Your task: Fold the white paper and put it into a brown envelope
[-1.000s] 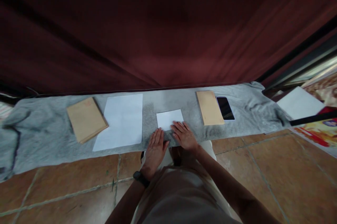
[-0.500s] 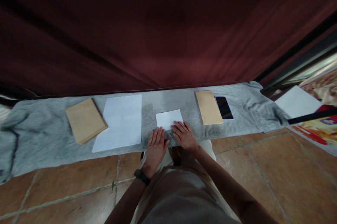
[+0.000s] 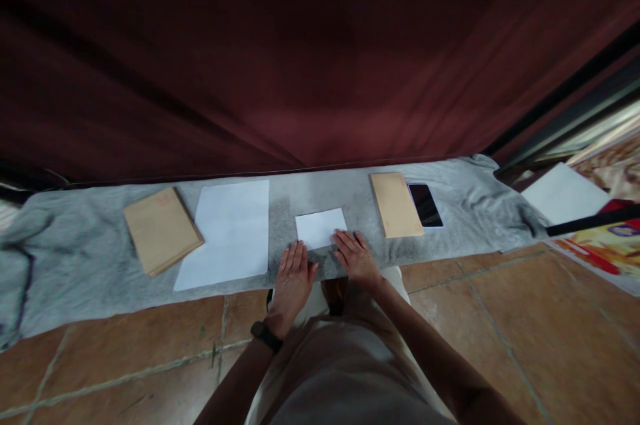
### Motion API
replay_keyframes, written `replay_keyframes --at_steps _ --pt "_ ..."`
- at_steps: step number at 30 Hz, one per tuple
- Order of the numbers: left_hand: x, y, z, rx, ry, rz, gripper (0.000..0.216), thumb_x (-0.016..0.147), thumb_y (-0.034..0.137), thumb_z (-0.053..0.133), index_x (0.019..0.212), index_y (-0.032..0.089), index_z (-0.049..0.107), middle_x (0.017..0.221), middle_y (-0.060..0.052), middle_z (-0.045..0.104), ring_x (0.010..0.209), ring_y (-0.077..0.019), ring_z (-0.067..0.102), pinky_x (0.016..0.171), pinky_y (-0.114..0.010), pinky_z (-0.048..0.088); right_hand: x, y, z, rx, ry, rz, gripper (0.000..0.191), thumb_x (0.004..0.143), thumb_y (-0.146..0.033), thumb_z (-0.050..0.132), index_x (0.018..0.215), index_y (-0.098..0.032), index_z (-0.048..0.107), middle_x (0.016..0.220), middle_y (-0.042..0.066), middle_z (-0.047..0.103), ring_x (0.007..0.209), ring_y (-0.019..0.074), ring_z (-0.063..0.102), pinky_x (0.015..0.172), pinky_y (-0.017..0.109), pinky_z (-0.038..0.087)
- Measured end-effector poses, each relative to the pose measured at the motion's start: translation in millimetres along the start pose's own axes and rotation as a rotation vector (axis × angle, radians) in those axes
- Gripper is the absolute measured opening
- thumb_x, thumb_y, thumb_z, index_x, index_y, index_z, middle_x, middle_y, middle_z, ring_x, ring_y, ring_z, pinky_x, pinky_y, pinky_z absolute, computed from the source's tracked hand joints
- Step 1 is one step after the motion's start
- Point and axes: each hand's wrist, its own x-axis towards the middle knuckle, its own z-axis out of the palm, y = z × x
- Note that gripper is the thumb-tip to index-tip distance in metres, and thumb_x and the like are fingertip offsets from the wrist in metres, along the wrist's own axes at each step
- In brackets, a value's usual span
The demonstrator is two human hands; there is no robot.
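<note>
A small white rectangle of paper, perhaps folded, lies flat on the grey cloth in front of me. My left hand rests flat, its fingertips by the paper's near left corner. At the near right corner, the fingertips of my right hand touch the paper's edge, with fingers stretched out. Neither hand grips anything. Left of the hands is a stack of larger white sheets. A brown envelope lies to the right, with a dark-screened phone beside it.
Several brown envelopes are stacked at the left, overlapping the white sheets. A dark red curtain hangs behind the cloth-covered surface. At the far right are a white sheet and a colourful printed package. Tiled floor lies below.
My right hand has slid a little to the right along the paper's near edge. My left hand has shifted very slightly left. The paper and other things stay put.
</note>
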Motion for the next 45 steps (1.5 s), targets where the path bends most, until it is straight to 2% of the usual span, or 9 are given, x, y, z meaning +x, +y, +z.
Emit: replay_keyframes --at_steps 4,8,16,22,27,31,37,42,45 --pt "-5.0 -7.0 1.6 -0.001 -0.007 0.008 0.054 0.105 0.038 0.038 0.146 0.006 0.054 0.152 -0.021 0.053 0.147 -0.0322 0.046 0.124 -0.055 0.034 -0.5 -0.9 -1.0 -0.004 0.006 0.001 0.046 0.109 -0.030 0.042 0.153 -0.020 0.048 0.159 0.009 0.048 0.147 0.0232 0.045 0.126 0.049 0.027" --pt "-1.1 -6.2 2.4 -0.016 -0.024 0.032 0.055 0.105 0.037 0.037 0.150 0.007 0.050 0.155 -0.019 0.051 0.151 -0.0303 0.040 0.126 -0.053 0.032 1.3 -1.9 -0.6 -0.006 0.010 0.010 0.046 0.109 -0.030 0.041 0.153 -0.019 0.050 0.159 0.010 0.048 0.147 0.0243 0.045 0.126 0.050 0.027" --pt "41.5 9.4 11.9 -0.051 -0.071 0.067 0.053 0.105 0.031 0.033 0.150 0.009 0.050 0.157 -0.016 0.049 0.152 -0.0289 0.037 0.126 -0.053 0.031 29.0 4.7 4.8 -0.011 0.008 0.013 0.041 0.108 -0.031 0.044 0.145 -0.023 0.059 0.160 0.007 0.048 0.147 0.0252 0.045 0.125 0.051 0.027" --pt "64.8 -12.7 20.8 -0.084 -0.025 0.012 0.055 0.105 0.032 0.031 0.154 0.009 0.045 0.159 -0.017 0.047 0.152 -0.0285 0.038 0.124 -0.054 0.034 50.7 16.8 7.8 -0.029 0.043 0.069 0.044 0.106 -0.029 0.045 0.148 -0.023 0.056 0.160 0.009 0.048 0.146 0.0262 0.045 0.124 0.051 0.030" --pt "59.5 -28.6 27.8 -0.097 0.078 -0.062 0.056 0.104 0.036 0.037 0.152 0.009 0.045 0.159 -0.020 0.046 0.151 -0.0308 0.039 0.121 -0.053 0.039 53.4 16.8 14.8 -0.026 0.125 0.178 0.049 0.105 -0.029 0.045 0.150 -0.014 0.051 0.157 0.015 0.050 0.143 0.0281 0.048 0.120 0.048 0.035" --pt "50.2 -24.7 30.7 -0.096 0.127 -0.105 0.053 0.104 0.034 0.039 0.151 0.011 0.046 0.157 -0.019 0.049 0.149 -0.0309 0.042 0.119 -0.054 0.041 56.5 9.6 18.3 -0.019 0.194 0.308 0.052 0.101 -0.026 0.049 0.151 -0.012 0.049 0.148 0.018 0.058 0.128 0.0322 0.058 0.110 0.048 0.043" --pt "47.0 -12.5 27.5 -0.089 0.149 -0.139 0.051 0.103 0.029 0.039 0.149 0.009 0.048 0.158 -0.020 0.047 0.150 -0.0321 0.040 0.121 -0.056 0.038 70.0 10.0 20.6 0.040 0.163 0.458 0.050 0.097 -0.023 0.049 0.145 -0.010 0.054 0.130 0.019 0.067 0.115 0.0297 0.065 0.100 0.039 0.050" --pt "46.5 -13.2 29.7 -0.106 0.201 -0.136 0.051 0.102 0.027 0.039 0.149 0.009 0.047 0.157 -0.021 0.049 0.149 -0.0317 0.043 0.120 -0.056 0.040 76.4 19.1 27.9 0.136 0.238 0.570 0.030 0.093 -0.023 0.053 0.118 -0.017 0.068 0.096 0.011 0.074 0.091 0.0257 0.070 0.079 0.034 0.055" --pt "45.8 -14.8 32.7 -0.101 0.229 -0.128 0.050 0.101 0.027 0.040 0.148 0.011 0.048 0.155 -0.019 0.052 0.148 -0.0310 0.045 0.119 -0.055 0.041 78.3 23.8 30.2 0.145 0.245 0.583 0.024 0.092 -0.022 0.054 0.109 -0.020 0.070 0.090 0.010 0.074 0.086 0.0242 0.071 0.074 0.031 0.054"
